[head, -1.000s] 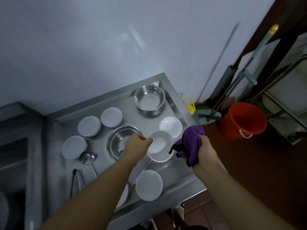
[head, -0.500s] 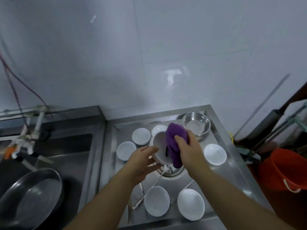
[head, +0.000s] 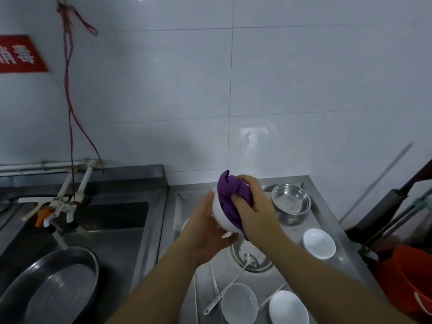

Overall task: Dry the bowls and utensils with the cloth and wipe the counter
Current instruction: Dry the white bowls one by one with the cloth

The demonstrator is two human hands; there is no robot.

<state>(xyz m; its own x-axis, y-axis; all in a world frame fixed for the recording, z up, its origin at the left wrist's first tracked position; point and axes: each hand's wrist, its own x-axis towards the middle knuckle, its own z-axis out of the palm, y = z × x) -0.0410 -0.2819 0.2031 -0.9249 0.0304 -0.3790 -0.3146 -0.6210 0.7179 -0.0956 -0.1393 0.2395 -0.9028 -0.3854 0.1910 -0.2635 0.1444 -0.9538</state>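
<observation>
My left hand (head: 205, 232) cups a white bowl (head: 221, 215) from below, held tilted above the steel counter (head: 327, 220). My right hand (head: 254, 206) presses a bunched purple cloth (head: 230, 195) into the bowl's opening. On the counter lie a steel bowl (head: 291, 202) at the back, a white bowl (head: 319, 243) on the right, and two white bowls (head: 239, 302) (head: 288, 308) near the front edge. A ladle (head: 250, 260) rests in a second steel bowl (head: 240, 253) under my hands. Long utensils (head: 214, 284) lie beside it.
A sink (head: 112, 216) with a tap (head: 60, 206) lies to the left, holding a large steel basin (head: 56, 286). An orange bucket (head: 411, 279) and mop handles (head: 397, 206) stand on the right. White tiled wall rises behind.
The view swung left and up. My right hand brought the purple cloth from beside the bowl into it, and both hands lifted the bowl higher over the counter.
</observation>
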